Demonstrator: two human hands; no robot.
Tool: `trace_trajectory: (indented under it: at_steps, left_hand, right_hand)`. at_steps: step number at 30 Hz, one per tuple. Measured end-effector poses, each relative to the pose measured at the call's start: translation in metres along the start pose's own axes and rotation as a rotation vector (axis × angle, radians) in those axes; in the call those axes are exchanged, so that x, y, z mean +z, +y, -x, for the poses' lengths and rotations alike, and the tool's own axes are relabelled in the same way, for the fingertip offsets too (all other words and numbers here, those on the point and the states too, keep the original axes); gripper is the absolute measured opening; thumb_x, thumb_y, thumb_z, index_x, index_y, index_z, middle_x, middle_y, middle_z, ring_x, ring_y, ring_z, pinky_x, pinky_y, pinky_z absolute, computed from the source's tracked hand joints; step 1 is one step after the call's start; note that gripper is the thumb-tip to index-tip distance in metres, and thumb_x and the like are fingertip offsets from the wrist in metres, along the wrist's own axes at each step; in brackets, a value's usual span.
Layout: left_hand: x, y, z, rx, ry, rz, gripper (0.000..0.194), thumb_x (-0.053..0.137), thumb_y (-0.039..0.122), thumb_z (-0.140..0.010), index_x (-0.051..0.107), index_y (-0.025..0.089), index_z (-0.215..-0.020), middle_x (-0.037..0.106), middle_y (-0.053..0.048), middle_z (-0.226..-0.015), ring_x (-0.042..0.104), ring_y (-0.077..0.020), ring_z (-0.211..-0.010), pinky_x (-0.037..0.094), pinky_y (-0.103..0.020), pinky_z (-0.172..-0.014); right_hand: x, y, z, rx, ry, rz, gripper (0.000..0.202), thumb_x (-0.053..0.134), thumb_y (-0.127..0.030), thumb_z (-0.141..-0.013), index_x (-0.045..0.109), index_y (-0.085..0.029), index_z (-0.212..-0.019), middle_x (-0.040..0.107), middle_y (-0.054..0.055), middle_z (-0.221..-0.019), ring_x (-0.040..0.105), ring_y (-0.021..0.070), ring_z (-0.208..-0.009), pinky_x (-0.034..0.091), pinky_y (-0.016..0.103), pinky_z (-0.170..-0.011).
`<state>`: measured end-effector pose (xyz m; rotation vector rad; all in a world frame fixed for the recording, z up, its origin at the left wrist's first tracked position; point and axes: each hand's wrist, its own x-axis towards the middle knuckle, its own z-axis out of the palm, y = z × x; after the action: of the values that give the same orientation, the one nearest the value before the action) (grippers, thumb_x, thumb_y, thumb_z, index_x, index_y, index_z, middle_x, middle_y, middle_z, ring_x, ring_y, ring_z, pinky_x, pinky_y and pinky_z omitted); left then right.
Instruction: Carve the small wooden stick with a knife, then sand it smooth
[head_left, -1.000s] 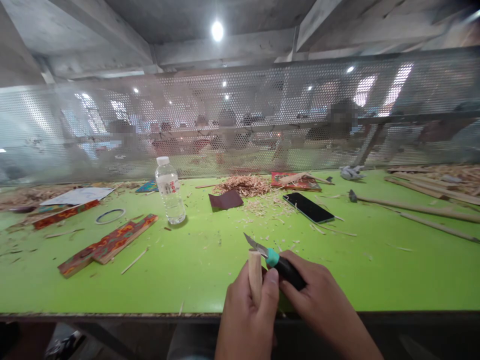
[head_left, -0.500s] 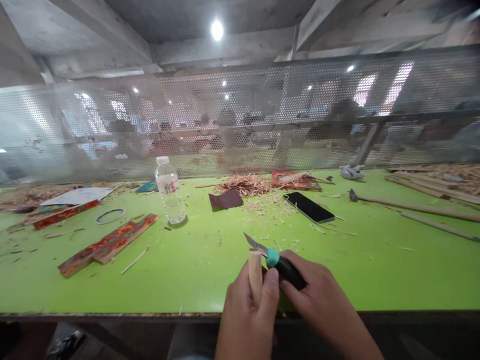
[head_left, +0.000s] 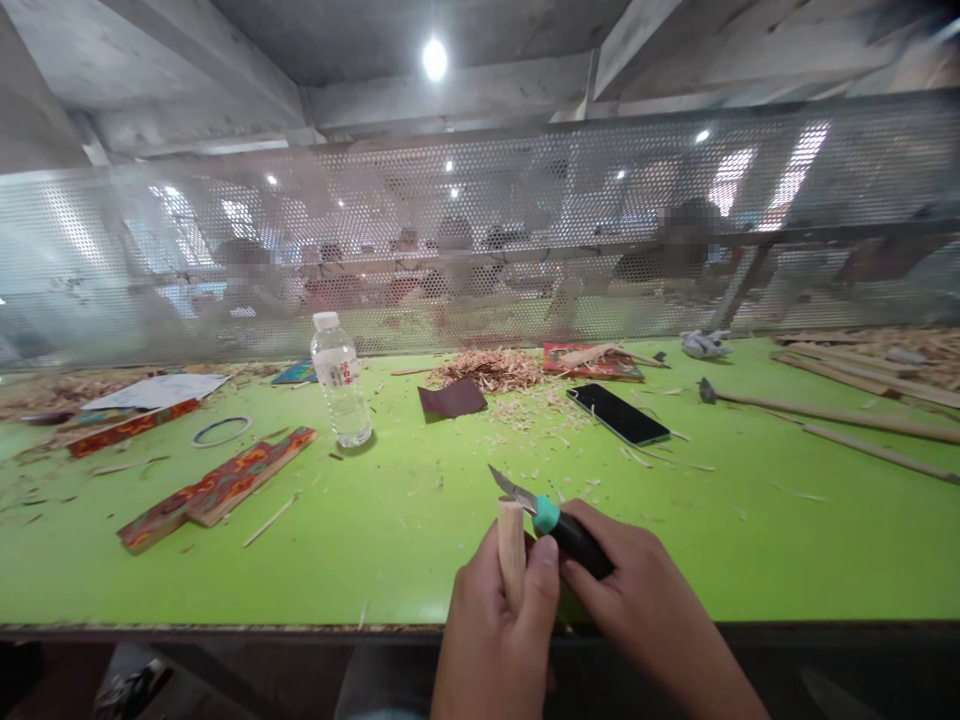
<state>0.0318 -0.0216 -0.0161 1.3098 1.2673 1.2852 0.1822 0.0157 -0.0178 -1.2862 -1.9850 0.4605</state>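
Observation:
Near the table's front edge, my left hand (head_left: pixel 501 615) is closed around a pale wooden stick (head_left: pixel 511 550), which stands nearly upright with its top end showing above my fingers. My right hand (head_left: pixel 637 575) grips the black handle of a carving knife (head_left: pixel 574 540) with a turquoise collar. The blade points up and to the left, passing just behind the stick's top end; whether it touches the wood I cannot tell. My left thumb lies close to the knife's collar. The lower end of the stick is hidden in my left hand.
On the green table (head_left: pixel 405 560) stands a water bottle (head_left: pixel 341 385). Beyond my hands lie brown sandpaper (head_left: pixel 453 400), a heap of wood shavings (head_left: pixel 495 370) and a phone (head_left: pixel 619 414). Painted boards (head_left: pixel 217 485) lie left, long sticks (head_left: pixel 832 410) right. A perforated metal screen (head_left: pixel 465 250) runs behind.

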Motion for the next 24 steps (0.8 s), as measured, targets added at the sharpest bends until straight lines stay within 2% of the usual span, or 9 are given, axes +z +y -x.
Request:
trace_trajectory:
  at_steps: [24]
  left_hand:
    - [0.0011, 0.0007, 0.0011, -0.019, 0.025, 0.019, 0.041, 0.062, 0.059, -0.095, 0.066, 0.019, -0.092, 0.053, 0.003, -0.057, 0.056, -0.0178, -0.055, 0.046, -0.023, -0.051]
  right_hand:
    - [0.0004, 0.0001, 0.0002, 0.006, -0.015, -0.001, 0.013, 0.053, -0.029, -0.090, 0.063, -0.022, -0.088, 0.071, 0.000, -0.076, 0.064, 0.0191, -0.068, 0.043, 0.026, -0.063]
